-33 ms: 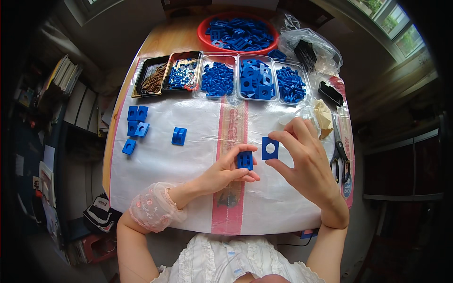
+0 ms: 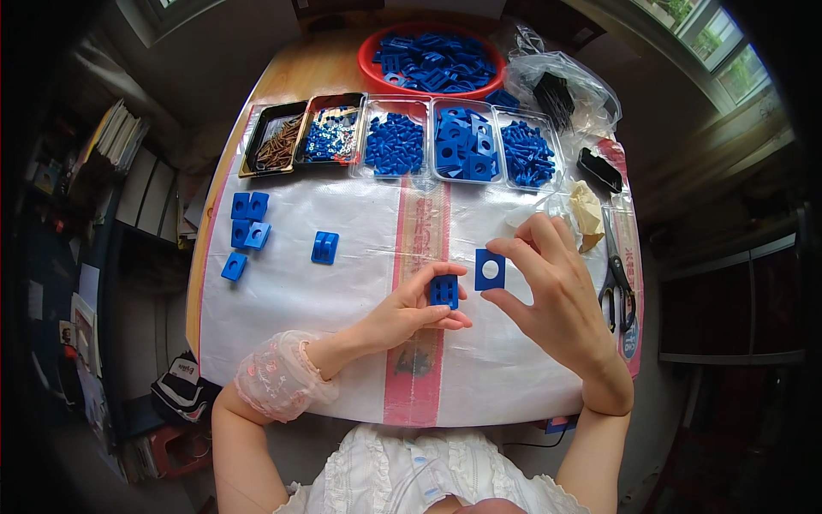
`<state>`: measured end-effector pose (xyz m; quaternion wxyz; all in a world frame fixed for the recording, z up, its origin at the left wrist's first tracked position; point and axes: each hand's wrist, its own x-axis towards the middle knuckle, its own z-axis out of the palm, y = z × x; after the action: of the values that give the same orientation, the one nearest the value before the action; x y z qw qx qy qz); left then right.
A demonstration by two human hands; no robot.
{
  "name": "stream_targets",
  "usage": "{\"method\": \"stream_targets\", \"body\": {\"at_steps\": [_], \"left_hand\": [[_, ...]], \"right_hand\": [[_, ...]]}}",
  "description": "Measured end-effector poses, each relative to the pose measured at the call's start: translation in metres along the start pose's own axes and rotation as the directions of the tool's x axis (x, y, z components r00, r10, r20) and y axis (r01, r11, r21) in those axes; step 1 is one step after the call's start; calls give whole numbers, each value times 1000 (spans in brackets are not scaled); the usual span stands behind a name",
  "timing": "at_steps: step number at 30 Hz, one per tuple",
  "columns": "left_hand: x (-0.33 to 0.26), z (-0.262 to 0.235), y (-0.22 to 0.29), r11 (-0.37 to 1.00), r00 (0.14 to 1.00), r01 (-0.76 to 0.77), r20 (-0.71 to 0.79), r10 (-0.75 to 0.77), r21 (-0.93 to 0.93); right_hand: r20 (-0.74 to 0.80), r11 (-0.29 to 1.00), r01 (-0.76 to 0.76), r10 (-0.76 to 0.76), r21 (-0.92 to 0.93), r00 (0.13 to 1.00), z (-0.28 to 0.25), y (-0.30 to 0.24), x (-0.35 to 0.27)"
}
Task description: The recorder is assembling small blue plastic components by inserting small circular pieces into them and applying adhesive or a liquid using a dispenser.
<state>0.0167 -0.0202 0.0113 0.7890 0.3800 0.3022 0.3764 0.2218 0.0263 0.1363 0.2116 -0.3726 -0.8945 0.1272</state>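
- Shelves (image 2: 120, 154) stand left of the wooden counter (image 2: 300, 77), which carries a white sheet (image 2: 291, 343).
- Blue blocks (image 2: 246, 224) lie left.
- Left hand (image 2: 402, 317): grip clamped on a block (image 2: 443, 291).
- Right hand (image 2: 556, 291): grip pinching a square plate (image 2: 490, 269) above the sheet.
- Scissors (image 2: 616, 278) lie right; windows (image 2: 711, 51) beyond.

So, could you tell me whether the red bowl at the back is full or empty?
Nearly full: the red bowl holds a heap of flat blue plastic pieces.

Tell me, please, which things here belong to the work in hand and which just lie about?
In use: left hand holding blue block; right hand holding square blue plate with hole; trays of blue parts.
Lying about: scissors, black case, plastic bag.
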Motion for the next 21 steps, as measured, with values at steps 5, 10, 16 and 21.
{"method": "stream_targets", "body": {"at_steps": [5,10,16,21], "left_hand": [[0,6,8,997,996,72,-45,-74,-27],[1,0,6,993,994,92,-50,-96,-76],[1,-5,1,998,998,47,-36,-48,-29],[3,1,-5,999,995,-29,-101,26,-21]], "right_hand": [[13,1000,-7,7,9,1000,1,0,-1],[24,1000,14,-15,9,1000,0,-2,0],[33,1000,8,-8,-2,999,0,-2,0],[44,1000,4,-4,0,999,-2,-3,0]]}}
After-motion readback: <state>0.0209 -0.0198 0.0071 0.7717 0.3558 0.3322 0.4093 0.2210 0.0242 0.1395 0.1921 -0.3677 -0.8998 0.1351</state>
